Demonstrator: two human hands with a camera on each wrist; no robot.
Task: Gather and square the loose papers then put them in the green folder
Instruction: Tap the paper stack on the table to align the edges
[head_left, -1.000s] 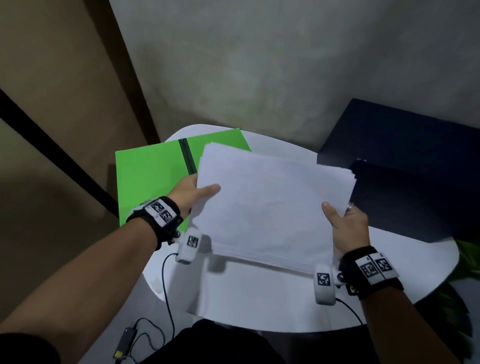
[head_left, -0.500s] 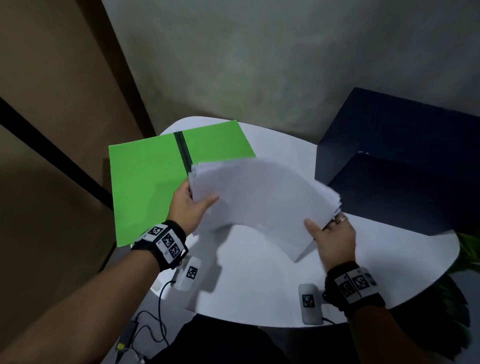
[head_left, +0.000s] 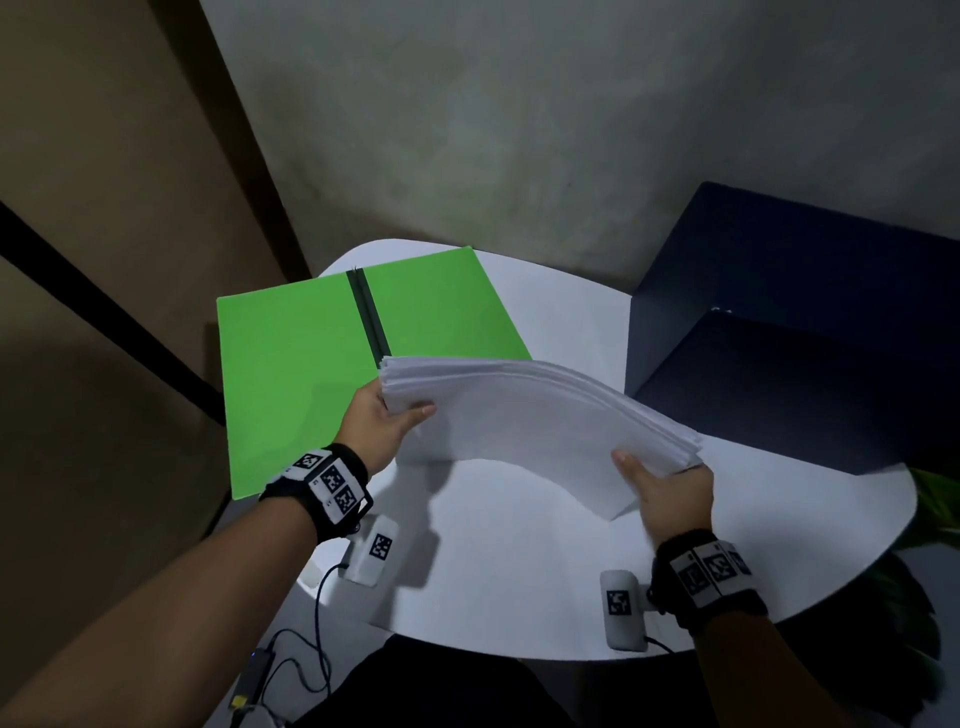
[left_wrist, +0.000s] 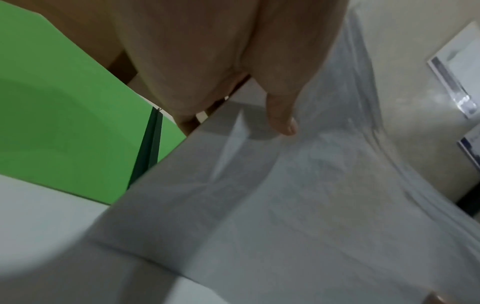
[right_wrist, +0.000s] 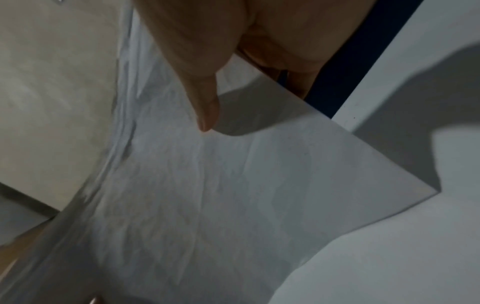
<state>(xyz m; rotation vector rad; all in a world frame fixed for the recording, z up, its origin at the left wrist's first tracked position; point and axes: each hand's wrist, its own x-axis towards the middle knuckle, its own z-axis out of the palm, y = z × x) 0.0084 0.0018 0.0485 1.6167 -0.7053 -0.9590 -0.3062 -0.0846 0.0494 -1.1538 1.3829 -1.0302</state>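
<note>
A stack of white papers (head_left: 524, 415) hangs bowed above the white table (head_left: 519, 582), held at both short ends. My left hand (head_left: 387, 415) grips its left end, thumb on top, just over the lower right part of the open green folder (head_left: 291, 384). At the right end my right hand (head_left: 660, 483) grips the stack, thumb on top. The left wrist view shows the thumb lying on the papers (left_wrist: 285, 205) with the green folder (left_wrist: 64, 123) beside them. In the right wrist view the thumb presses the papers (right_wrist: 233, 185) above the table (right_wrist: 389, 257).
A dark blue box (head_left: 795, 332) stands at the table's right rear, close to the stack's right end. The folder's left half overhangs the table edge. A wall lies behind the table. Cables (head_left: 306, 665) hang at the near left edge.
The stack has tipped from facing me to nearly flat, bowed upward in the middle, and has come lower and closer to the table. More of the green folder now shows.
</note>
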